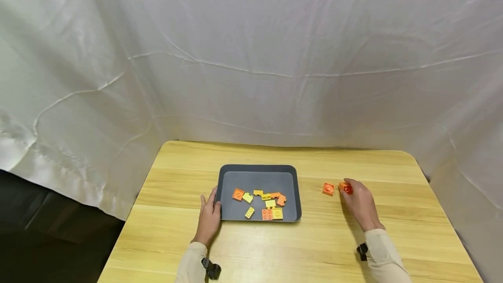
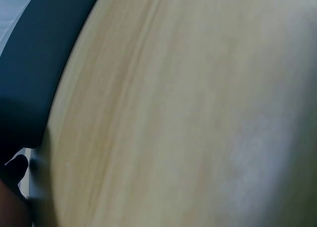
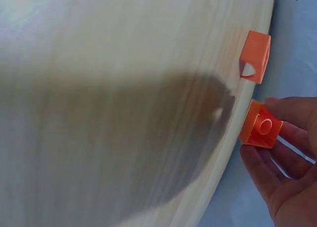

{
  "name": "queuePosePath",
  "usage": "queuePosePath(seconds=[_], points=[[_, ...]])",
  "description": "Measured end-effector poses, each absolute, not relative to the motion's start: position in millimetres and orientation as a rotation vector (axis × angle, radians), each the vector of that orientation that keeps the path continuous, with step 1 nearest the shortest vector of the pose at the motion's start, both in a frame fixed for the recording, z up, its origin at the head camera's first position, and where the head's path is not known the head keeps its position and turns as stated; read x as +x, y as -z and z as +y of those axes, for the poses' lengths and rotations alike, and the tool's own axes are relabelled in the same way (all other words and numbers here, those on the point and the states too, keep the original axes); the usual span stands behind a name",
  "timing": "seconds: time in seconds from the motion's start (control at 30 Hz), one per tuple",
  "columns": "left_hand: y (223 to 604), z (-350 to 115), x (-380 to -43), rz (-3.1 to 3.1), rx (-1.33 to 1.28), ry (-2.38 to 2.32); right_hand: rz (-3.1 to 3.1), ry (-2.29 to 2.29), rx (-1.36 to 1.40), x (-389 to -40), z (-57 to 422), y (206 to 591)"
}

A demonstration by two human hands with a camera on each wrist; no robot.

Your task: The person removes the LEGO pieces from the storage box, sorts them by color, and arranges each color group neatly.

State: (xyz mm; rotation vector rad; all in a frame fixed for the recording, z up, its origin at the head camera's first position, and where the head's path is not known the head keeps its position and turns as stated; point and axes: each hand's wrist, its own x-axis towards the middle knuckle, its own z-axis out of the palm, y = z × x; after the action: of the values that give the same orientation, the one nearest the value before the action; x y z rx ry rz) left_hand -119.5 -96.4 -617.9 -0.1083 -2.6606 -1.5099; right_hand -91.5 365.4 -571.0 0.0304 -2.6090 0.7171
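Observation:
An orange toy brick (image 1: 346,188) is pinched between the thumb and fingers of my right hand (image 1: 362,204). The right wrist view shows the brick (image 3: 261,125) with its hollow underside and round tube facing the camera. Just left of it, another orange brick (image 1: 328,189) lies hollow side up on the table. At the left, my left hand (image 1: 209,221) touches the left side of a dark grey tray (image 1: 239,178), fingers fairly straight. Only the tray's wall (image 2: 44,54) and part of that hand show in the left wrist view.
Inside the tray lie several loose yellow bricks (image 1: 249,212) and orange bricks (image 1: 238,194), mostly toward its front and right. The wooden table (image 1: 177,195) has rounded far corners. A pale curtain (image 1: 251,77) hangs behind it and along the sides.

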Motion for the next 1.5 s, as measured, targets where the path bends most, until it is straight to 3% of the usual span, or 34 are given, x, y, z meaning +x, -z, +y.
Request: queuePosePath(seconds=[1.5], points=[[620,-96,-121,-2.640,-0.118,1.524,-2.687,-0.749,-0.067,-85,369,586]])
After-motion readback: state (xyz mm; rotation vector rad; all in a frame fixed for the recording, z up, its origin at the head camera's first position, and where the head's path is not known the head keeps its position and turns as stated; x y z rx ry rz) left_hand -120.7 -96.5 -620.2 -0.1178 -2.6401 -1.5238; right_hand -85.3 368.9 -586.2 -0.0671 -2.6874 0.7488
